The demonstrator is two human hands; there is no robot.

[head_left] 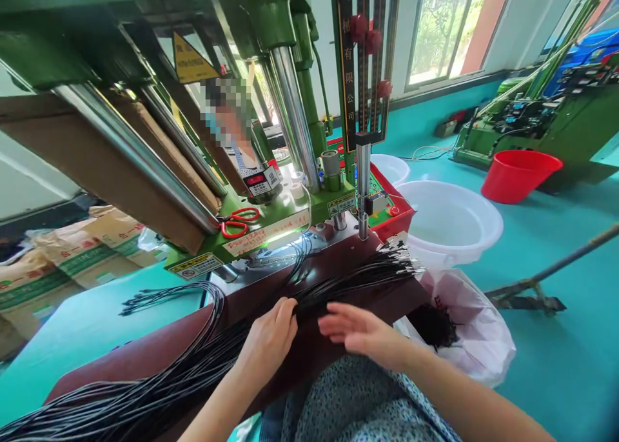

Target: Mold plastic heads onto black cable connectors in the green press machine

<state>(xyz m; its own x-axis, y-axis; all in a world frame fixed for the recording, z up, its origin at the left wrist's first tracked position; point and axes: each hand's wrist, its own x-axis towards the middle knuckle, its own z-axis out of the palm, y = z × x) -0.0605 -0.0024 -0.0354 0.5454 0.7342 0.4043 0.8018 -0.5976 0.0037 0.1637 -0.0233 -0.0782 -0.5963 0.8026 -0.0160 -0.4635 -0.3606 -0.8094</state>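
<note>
A long bundle of thin black cables [193, 358] runs across the dark red worktable [140, 339]. My left hand [271, 335] is closed at the middle of the bundle, fingertips pinched on black cable; how many strands it grips is hidden. Just to its right hovers my right hand [360, 332], fingers stretched out and apart, holding nothing. Beyond it, the cables' silvery ends [401, 261] fan out at the table's right side. In front of my hands stands a green press machine [285, 219], with a few cables [300, 255] leading into its lit lower opening.
Red-handled scissors [240, 222] lie on the press ledge. A red control box [391, 213] stands right of it. White tubs [447, 219], a white sack [483, 326] with black pieces and a red bucket [520, 174] are on the right. Brown paper sacks [72, 248] stand at left.
</note>
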